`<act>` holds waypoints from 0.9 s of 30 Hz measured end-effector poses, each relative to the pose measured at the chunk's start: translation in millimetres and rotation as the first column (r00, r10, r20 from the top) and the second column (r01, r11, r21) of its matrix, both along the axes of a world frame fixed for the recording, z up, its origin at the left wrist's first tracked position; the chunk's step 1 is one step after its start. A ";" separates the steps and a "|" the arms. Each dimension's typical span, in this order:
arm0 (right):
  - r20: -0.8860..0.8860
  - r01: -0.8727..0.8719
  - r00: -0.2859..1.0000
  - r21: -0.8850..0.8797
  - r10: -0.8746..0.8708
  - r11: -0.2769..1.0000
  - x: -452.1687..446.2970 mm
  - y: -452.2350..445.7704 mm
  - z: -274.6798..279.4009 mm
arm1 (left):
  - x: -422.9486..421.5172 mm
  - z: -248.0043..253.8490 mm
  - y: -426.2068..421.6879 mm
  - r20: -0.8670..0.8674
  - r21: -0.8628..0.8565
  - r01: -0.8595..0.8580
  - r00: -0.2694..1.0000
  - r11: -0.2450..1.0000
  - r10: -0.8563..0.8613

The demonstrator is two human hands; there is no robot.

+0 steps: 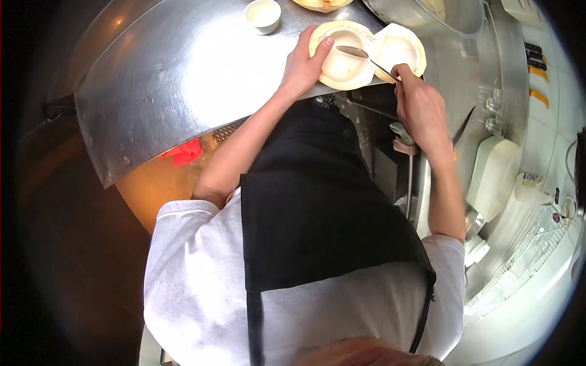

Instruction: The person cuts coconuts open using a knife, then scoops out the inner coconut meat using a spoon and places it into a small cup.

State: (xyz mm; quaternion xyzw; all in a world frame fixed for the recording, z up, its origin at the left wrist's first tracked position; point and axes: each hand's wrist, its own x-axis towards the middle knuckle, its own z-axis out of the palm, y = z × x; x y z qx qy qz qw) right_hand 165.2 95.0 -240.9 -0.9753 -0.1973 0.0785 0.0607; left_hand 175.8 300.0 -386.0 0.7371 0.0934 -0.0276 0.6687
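Hollowed shell [349, 68] clasped in left grip [300, 68] at counter's edge [183, 135], spoon [353, 51] in right grip [421, 102]

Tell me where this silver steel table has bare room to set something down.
Bare: the left side of the silver steel table, bordered by the small white round cup, the left hand and the front edge; glare whitens part. Crowded: the right end, with two pale round hollow shells, the silver metal spoon, right hand and large grey round basin.
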 end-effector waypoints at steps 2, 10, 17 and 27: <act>0.078 -0.046 0.996 0.053 0.042 0.998 -1.7 -2.2 -0.6 | -2.5 4.1 1.4 -0.022 -0.028 0.003 1.000 1.000 -0.004; 0.210 -0.198 0.958 -0.018 0.197 0.980 -3.8 5.3 -33.4 | -8.3 11.9 11.0 0.406 0.477 -0.282 0.911 0.832 0.076; 0.183 -0.184 0.969 0.080 0.167 0.980 -35.5 -28.7 -44.2 | -24.1 9.9 1.2 0.464 0.535 -0.382 0.878 0.753 0.115; 0.262 -0.148 0.962 0.279 0.073 0.949 -60.5 -69.3 -36.3 | -33.2 16.1 -9.6 0.530 0.604 -0.426 0.846 0.674 0.060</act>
